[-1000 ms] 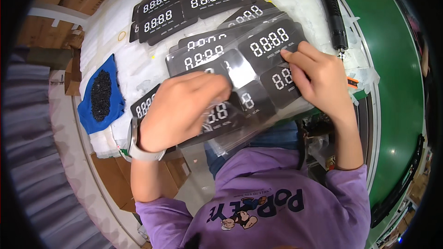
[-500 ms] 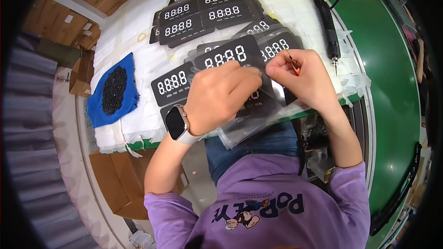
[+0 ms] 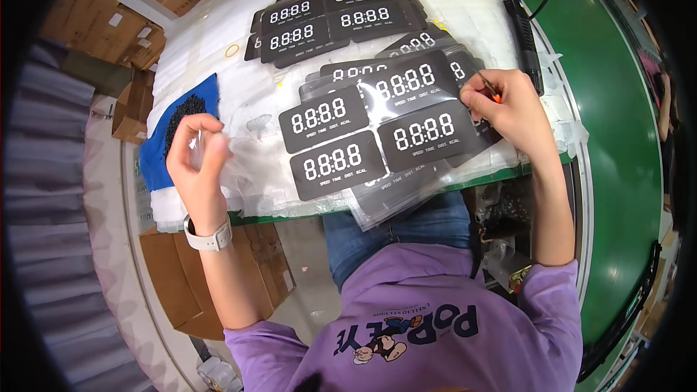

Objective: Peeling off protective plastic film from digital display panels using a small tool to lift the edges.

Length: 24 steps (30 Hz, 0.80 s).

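Hands at bench edge. Left hand [image 3: 197, 163] pinches a clear plastic film scrap [image 3: 194, 147], raised just off the white foam-padded table [image 3: 239, 94]. Right hand [image 3: 508, 112] is closed on a thin orange-tipped tool [image 3: 491, 89], resting on glossy black display panels [image 3: 425, 133]. Beyond the left hand, a blue tray [image 3: 156, 160] holds small black parts [image 3: 181, 116]. Farther back lies another panel stack [image 3: 334, 18].

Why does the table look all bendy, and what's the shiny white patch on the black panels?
Head view: the fisheye lens bends the green table edge toward the dark rim; lamp glare whitens the clear film over the black display panels; the left hand and right hand look sharp.
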Available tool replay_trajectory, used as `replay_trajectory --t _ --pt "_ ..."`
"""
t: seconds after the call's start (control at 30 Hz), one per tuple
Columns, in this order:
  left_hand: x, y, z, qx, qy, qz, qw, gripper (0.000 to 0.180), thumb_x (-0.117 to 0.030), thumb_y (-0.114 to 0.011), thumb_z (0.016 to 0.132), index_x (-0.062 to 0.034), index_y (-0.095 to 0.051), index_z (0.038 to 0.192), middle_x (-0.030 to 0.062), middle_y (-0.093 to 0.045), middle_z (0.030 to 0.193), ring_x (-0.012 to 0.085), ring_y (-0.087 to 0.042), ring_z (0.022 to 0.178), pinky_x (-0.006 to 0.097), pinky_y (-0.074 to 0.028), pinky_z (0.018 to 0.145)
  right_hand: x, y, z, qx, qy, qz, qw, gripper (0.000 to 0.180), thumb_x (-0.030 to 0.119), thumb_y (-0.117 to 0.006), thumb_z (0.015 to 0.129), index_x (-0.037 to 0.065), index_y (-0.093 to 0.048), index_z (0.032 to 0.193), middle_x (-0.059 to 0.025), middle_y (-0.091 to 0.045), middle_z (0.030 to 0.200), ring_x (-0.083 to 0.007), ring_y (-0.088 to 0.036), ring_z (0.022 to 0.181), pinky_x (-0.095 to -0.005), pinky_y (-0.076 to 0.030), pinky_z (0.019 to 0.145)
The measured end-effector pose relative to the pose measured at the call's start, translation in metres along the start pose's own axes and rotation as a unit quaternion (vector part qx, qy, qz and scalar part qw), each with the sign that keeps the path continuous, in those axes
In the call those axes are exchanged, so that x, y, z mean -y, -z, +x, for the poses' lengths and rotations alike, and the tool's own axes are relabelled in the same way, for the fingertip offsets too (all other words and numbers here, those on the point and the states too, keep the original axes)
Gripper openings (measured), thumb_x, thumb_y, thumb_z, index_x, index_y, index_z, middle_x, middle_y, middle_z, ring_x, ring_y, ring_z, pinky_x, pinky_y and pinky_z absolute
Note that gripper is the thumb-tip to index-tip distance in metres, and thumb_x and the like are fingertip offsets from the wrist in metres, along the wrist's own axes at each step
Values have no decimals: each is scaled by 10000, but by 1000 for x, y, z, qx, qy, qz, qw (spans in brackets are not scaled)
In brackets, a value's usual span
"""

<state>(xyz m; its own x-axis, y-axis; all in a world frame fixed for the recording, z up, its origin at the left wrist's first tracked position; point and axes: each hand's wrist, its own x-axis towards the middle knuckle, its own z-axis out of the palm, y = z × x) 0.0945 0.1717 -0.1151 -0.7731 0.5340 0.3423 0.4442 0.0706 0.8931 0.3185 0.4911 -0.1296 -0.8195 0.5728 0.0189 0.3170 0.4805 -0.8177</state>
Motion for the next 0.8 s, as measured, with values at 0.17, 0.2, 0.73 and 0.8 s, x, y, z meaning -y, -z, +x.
replay_trajectory --t 0.17,0.2,0.73,0.8 --pt "-15 -35 20 -47 -44 9 998 185 42 -733 851 -35 -599 954 -9 -582 938 65 -521 817 214 -437 759 9 -1 1 -12 36 -157 987 415 248 -832 815 -82 -732 1046 -109 -668 712 -156 -647 663 -309 -513 646" --pt "-16 -46 30 -20 -91 2 996 158 67 -680 860 -28 -618 970 39 -644 996 92 -601 853 236 -480 795 6 -1 1 -45 52 -120 990 494 283 -860 788 -83 -727 1091 -135 -676 766 -177 -650 693 -312 -518 665" --pt "7 -199 54 192 -175 218 941 104 -104 -754 803 -77 -678 869 100 -680 796 325 -667 708 410 -516 632 -20 -21 28 -142 132 -182 964 90 105 -678 889 27 -634 881 -155 -657 807 -411 -643 675 -495 -523 655" --pt "7 -198 54 202 -175 214 940 104 -100 -750 803 -79 -677 874 95 -678 797 319 -660 692 399 -511 622 -16 -21 27 -131 150 -198 960 101 102 -681 887 26 -622 855 -150 -638 800 -405 -635 658 -492 -515 635"
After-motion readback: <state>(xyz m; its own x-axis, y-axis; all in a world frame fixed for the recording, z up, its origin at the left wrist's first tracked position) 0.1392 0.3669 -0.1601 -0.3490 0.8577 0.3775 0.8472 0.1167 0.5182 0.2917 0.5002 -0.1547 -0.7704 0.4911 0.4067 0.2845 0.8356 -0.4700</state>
